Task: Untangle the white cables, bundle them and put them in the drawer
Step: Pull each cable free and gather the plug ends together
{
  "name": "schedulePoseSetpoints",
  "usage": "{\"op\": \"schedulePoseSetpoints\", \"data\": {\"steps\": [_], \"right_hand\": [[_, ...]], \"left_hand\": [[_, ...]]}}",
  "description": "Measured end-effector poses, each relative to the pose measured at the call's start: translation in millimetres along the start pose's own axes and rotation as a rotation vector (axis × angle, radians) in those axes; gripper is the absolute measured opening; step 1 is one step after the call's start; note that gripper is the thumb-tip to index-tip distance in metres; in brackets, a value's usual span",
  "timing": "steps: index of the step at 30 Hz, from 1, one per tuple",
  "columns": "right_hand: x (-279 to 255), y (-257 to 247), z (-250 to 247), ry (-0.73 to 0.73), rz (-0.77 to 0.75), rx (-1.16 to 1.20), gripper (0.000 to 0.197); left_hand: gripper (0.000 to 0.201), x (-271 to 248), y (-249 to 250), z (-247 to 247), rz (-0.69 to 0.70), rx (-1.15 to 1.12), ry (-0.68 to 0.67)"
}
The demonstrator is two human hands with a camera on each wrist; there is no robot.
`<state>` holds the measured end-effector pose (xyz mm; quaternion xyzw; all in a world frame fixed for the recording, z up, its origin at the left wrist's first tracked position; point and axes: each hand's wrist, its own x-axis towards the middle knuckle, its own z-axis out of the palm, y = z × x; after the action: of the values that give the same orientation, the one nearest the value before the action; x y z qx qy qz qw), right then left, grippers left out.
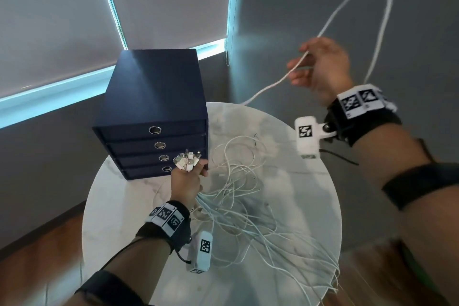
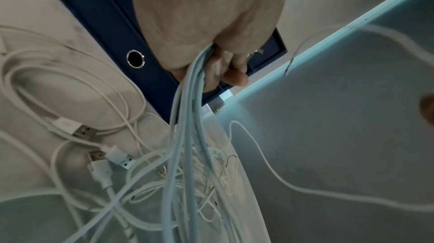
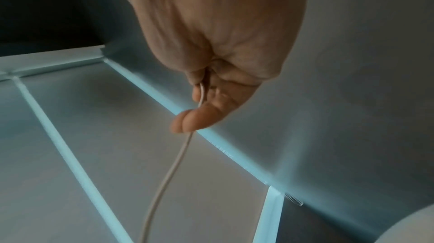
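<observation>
- Head view: the left hand (image 1: pixel 186 181) has its grip closed round a bunch of white cables (image 1: pixel 238 208), plug ends (image 1: pixel 187 159) sticking up above the fist.
- The right hand (image 1: pixel 323 69), raised at far right, pinches a single cable (image 1: pixel 268 85) that loops overhead.
- The loose cable lengths lie tangled on the round counter (image 1: pixel 308 206) to the right.
- The dark blue drawer unit (image 1: pixel 151 97) stands at the counter's far left, all drawers closed.
</observation>
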<state>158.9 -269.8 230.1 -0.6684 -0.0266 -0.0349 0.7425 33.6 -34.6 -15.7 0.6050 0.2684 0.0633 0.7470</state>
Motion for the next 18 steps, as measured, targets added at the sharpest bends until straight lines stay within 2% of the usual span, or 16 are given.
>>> {"op": "schedulePoseSetpoints", "data": {"steps": [5, 8, 10, 11, 14, 15, 18], "right_hand": [[23.9, 14.0, -91.7, 0.273, 0.092, -0.025, 0.026], [31.8, 57.6, -164.7, 0.498, 0.247, -0.202, 0.021], [27.0, 98.6, -213.3, 0.579, 0.382, -0.259, 0.016], [15.3, 113.4, -226.6, 0.552, 0.47, -0.33, 0.012], [-46.1, 131.5, -228.1, 0.333, 0.694, -0.899, 0.012], [-66.2, 139.4, -225.8, 0.307, 0.764, -0.873, 0.009], [-101.0, 176.9, -219.0, 0.204, 0.885, -0.773, 0.016]], "left_hand": [[0.014, 1.8, -2.1, -4.5, 0.002, -0.007, 0.022], [0.016, 1.0, 0.0, -1.1, 0.005, -0.057, 0.018], [0.019, -1.5, 3.9, 2.7, 0.021, -0.103, 0.016], [0.02, -3.2, 7.1, 5.3, 0.033, -0.137, 0.013], [0.026, -8.6, 20.1, 14.1, 0.063, -0.196, 0.0], [0.027, -10.3, 24.3, 17.7, 0.075, -0.2, -0.011], [0.027, -16.9, 36.8, 28.7, 0.137, -0.225, -0.083]]}}
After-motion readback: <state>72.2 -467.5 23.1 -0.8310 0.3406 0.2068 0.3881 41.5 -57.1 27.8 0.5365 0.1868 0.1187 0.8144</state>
